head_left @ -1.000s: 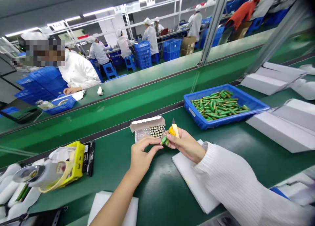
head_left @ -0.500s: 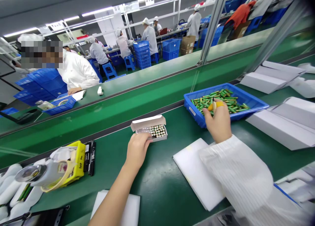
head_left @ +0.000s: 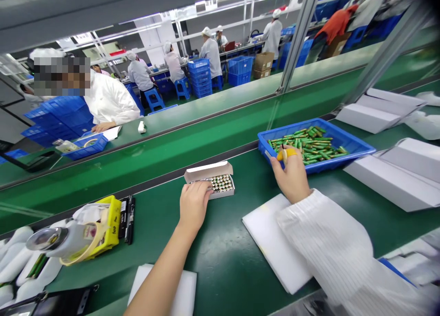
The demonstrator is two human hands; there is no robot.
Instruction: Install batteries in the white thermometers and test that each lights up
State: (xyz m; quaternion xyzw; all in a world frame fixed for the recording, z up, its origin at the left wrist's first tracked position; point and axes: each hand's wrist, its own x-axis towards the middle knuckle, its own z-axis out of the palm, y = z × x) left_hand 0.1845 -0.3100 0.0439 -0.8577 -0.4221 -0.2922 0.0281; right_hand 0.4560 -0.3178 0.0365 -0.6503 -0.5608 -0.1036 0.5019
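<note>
A small white cardboard box (head_left: 209,171) with its lid open stands on the green belt, partly filled with upright batteries (head_left: 222,182). My left hand (head_left: 193,204) rests against the box's near left corner, fingers curled at its edge. My right hand (head_left: 292,174), with yellow covers on two fingertips, reaches over the near left corner of a blue tray (head_left: 357,146) heaped with green batteries (head_left: 309,146). The fingers are pinched together; what they hold, if anything, is hidden.
A white foam sheet (head_left: 275,247) lies under my right forearm, another (head_left: 182,293) at the near edge. Tape rolls, a yellow holder (head_left: 108,224) and black markers (head_left: 126,217) sit at left. White boxes (head_left: 395,178) stand at right. Workers in white sit across the conveyor.
A second ago both hands held green batteries together by the box. My right hand then went out to the blue tray, and my left hand settled at the box's edge.
</note>
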